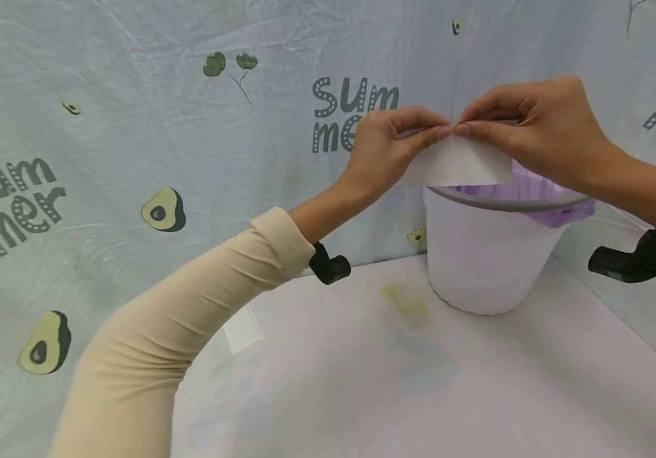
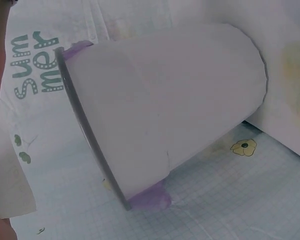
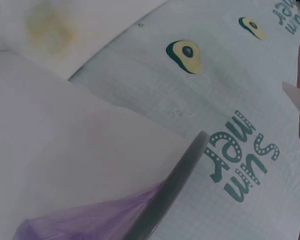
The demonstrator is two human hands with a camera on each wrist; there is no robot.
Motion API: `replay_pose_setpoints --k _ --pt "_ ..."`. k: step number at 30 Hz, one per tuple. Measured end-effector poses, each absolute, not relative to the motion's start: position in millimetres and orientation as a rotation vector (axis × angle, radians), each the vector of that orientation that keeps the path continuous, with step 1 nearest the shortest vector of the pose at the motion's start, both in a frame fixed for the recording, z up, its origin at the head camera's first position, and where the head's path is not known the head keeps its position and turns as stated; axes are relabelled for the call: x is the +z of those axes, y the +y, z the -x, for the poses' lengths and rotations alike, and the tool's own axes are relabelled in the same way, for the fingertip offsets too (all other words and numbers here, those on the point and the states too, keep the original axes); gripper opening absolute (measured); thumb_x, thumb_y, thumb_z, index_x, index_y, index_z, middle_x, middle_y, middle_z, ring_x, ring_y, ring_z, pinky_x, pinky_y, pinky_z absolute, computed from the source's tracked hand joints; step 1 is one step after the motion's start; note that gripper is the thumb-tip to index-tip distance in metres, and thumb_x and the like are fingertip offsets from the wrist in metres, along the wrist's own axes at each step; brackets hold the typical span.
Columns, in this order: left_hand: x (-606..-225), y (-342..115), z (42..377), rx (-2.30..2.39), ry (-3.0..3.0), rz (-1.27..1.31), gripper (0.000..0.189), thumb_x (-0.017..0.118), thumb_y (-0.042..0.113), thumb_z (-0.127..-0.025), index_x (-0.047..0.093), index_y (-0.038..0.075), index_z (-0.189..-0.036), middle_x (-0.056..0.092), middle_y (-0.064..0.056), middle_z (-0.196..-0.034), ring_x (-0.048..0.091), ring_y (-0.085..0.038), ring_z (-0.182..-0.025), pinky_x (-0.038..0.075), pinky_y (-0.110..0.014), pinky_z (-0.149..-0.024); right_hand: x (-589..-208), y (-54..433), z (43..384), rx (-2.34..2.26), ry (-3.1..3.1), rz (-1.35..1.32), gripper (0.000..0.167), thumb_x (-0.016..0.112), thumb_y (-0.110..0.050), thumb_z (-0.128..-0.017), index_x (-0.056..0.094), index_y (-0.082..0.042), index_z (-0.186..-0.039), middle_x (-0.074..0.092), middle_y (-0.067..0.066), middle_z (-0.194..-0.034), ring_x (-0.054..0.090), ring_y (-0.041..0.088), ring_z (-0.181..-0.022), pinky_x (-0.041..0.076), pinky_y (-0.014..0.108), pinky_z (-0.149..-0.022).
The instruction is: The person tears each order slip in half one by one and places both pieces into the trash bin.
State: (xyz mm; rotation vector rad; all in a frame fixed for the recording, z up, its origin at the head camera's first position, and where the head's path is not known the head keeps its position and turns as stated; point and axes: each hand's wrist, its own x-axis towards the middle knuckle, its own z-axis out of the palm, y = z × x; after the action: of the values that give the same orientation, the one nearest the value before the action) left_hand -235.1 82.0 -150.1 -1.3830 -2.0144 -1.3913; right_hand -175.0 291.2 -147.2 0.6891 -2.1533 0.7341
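Observation:
Both hands are raised close together at the bin's near rim, fingertips almost meeting. A small white sheet of paper (image 1: 459, 164) hangs from their pinched fingers, its lower edge overlapping the rim in the head view. My left hand (image 1: 388, 143) pinches its top edge from the left; my right hand (image 1: 545, 124) pinches it just beside that. The white bin (image 1: 482, 254) stands upright, with a grey rim and a purple bag (image 1: 539, 187) lining it. In the left wrist view, part of the paper (image 2: 10, 180) shows at the left edge.
The white table (image 1: 334, 381) carries a yellowish stain near the bin. A lined slip of paper (image 1: 242, 329) lies on it, partly behind the left sleeve. Behind hangs a pale blue curtain (image 1: 271, 172) printed with avocados and lettering. Black wrist cameras project below both wrists.

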Motion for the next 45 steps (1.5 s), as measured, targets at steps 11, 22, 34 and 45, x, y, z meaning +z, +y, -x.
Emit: replay_pose_setpoints --k 11,22,34,45 --pt "-137 87 235 -1.381 -2.090 1.385 0.015 0.070 0.011 -0.097 0.079 0.001 -0.104 0.078 -0.007 -0.102 0.068 -0.007 -0.087 0.051 -0.020 -0.080 -139 300 177 0.653 -2.145 -0.669 0.008 0.078 -0.005 -0.090 0.080 -0.002 -0.097 0.059 -0.044 -0.086 0.062 -0.022 -0.082 0.046 0.002 -0.067" --pt "-123 89 234 -1.297 -2.255 1.270 0.015 0.076 0.019 -0.094 0.080 0.008 -0.103 0.078 0.003 -0.100 0.066 0.001 -0.099 0.047 -0.012 -0.088 -130 305 170 0.596 -2.244 -0.647 0.012 0.077 -0.009 -0.092 0.079 -0.005 -0.102 0.061 -0.040 -0.088 0.061 -0.022 -0.081 0.045 0.002 -0.065" --pt "-125 86 230 -1.343 -2.179 1.313 0.013 0.076 0.015 -0.093 0.081 0.005 -0.100 0.079 -0.001 -0.096 0.068 -0.002 -0.089 0.051 -0.017 -0.080 -121 302 171 0.437 -2.261 -0.747 0.012 0.080 -0.005 -0.088 0.080 -0.006 -0.100 0.078 0.008 -0.092 0.053 -0.028 -0.080 0.041 0.000 -0.069" --pt "-122 93 227 -1.496 -2.098 1.344 0.013 0.076 0.011 -0.092 0.080 0.001 -0.099 0.078 -0.004 -0.095 0.066 -0.009 -0.085 0.051 -0.021 -0.079 -121 305 167 0.447 -2.135 -0.789 0.011 0.078 -0.003 -0.089 0.079 0.000 -0.099 0.077 0.010 -0.092 0.055 -0.027 -0.089 0.045 0.000 -0.074"
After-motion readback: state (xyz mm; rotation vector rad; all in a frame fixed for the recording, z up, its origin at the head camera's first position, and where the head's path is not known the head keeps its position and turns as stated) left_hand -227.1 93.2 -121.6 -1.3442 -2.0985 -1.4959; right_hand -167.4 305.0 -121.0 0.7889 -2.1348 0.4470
